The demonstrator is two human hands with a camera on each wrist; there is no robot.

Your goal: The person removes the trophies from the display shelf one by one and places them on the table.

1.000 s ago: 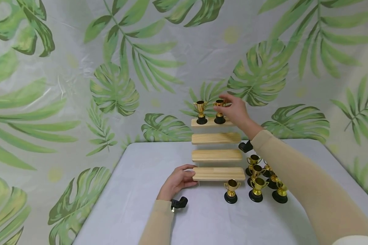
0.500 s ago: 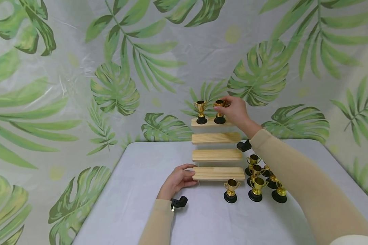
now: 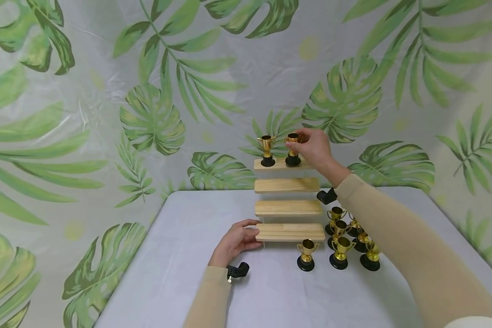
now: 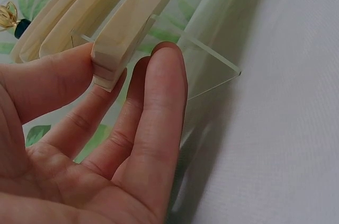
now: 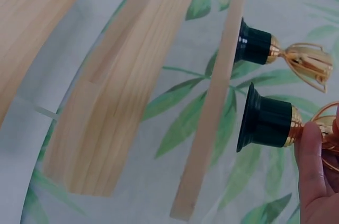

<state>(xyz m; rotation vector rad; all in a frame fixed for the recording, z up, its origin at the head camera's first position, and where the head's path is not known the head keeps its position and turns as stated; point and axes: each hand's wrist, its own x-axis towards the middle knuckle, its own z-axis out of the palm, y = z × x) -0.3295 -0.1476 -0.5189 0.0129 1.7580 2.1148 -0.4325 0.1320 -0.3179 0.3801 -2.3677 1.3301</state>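
Observation:
My right hand [image 3: 313, 148] pinches a small gold trophy cup [image 5: 269, 122] with a black base, upright at the top wooden shelf [image 3: 263, 166]. In the right wrist view a narrow gap shows between its base and that shelf's edge. A second trophy [image 3: 267, 150] stands on the same shelf, just left of the held one. Low on the tiered stand, my left hand [image 3: 238, 238] holds the left end of the bottom shelf [image 4: 124, 28], thumb on one face and fingers on the other. Two bare wooden shelves, the second [image 3: 286, 185] and the third [image 3: 288, 207], lie between.
One trophy [image 3: 306, 256] stands in front of the bottom shelf. Several more, among them a front trophy [image 3: 341, 253], cluster right of the stand, partly hidden by the right sleeve [image 3: 393, 232]. A leaf-patterned cloth [image 3: 213, 91] hangs behind the white-covered table [image 3: 180, 237].
The head view has shifted slightly. Both hands keep their holds, and the trophy stays at nearly the same spot by the top shelf.

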